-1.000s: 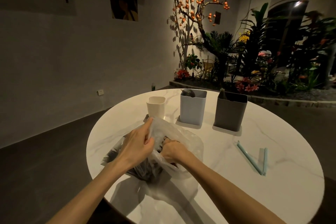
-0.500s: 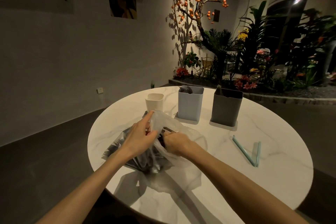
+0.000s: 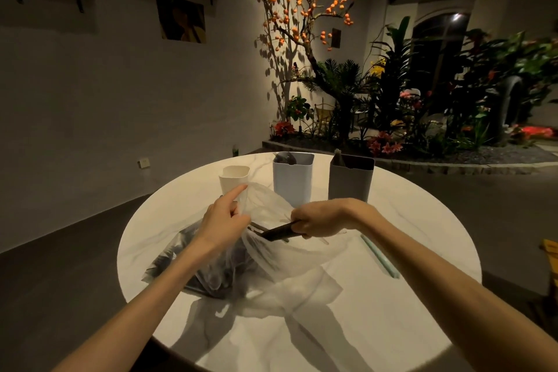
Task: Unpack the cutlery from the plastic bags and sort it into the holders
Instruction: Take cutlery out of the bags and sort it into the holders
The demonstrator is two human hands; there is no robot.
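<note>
A clear plastic bag (image 3: 271,254) full of dark cutlery lies in the middle of the round white table (image 3: 392,296). My left hand (image 3: 223,220) pinches the bag's open rim and holds it up. My right hand (image 3: 320,222) grips a few dark cutlery pieces (image 3: 276,232) just outside the bag's mouth. Three holders stand at the table's far side: a cream one (image 3: 234,180), a pale blue one (image 3: 293,178) with a dark piece inside, and a grey one (image 3: 350,180) with something poking out.
A light blue strip (image 3: 379,255) lies on the table to the right of my right arm. Beyond the table are a planter bed with plants and a bare wall. A yellow object (image 3: 551,248) sits off the table's right edge.
My right hand has come out of the bag to the right, drawing dark cutlery pieces with it. My left hand keeps hold of the bag's rim.
</note>
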